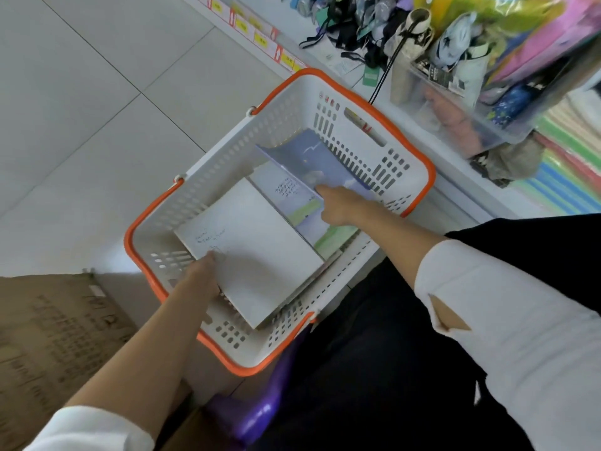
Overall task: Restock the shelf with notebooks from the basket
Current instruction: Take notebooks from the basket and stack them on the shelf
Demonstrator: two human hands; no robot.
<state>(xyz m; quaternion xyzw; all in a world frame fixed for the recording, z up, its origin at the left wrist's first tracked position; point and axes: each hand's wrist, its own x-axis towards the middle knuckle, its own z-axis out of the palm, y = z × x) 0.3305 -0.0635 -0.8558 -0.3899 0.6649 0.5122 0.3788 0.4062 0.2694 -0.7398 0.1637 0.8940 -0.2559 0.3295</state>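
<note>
A white basket [234, 151] with an orange rim sits in the middle, over the grey floor tiles [81, 109]. A brown cardboard box [55, 336] is near on the left. A shiny purple thing [247, 415] peeks out under the near end of the basket. On the far right is the white shelf [461, 196], just beside the basket. On it stands a clear box [455, 118] full of folded umbrellas [455, 40], and yellow price tags [260, 39] run along its edge.

The notebooks are all in the basket. The left hand [205, 278] grips the near left edge of the white notebook [257, 252], thumb on top. The right hand [338, 203] pinches the blue notebook [312, 157], which is tipped up against the far right wall. Another notebook [328, 232], blue with a green stripe, lies flat under that hand.
</note>
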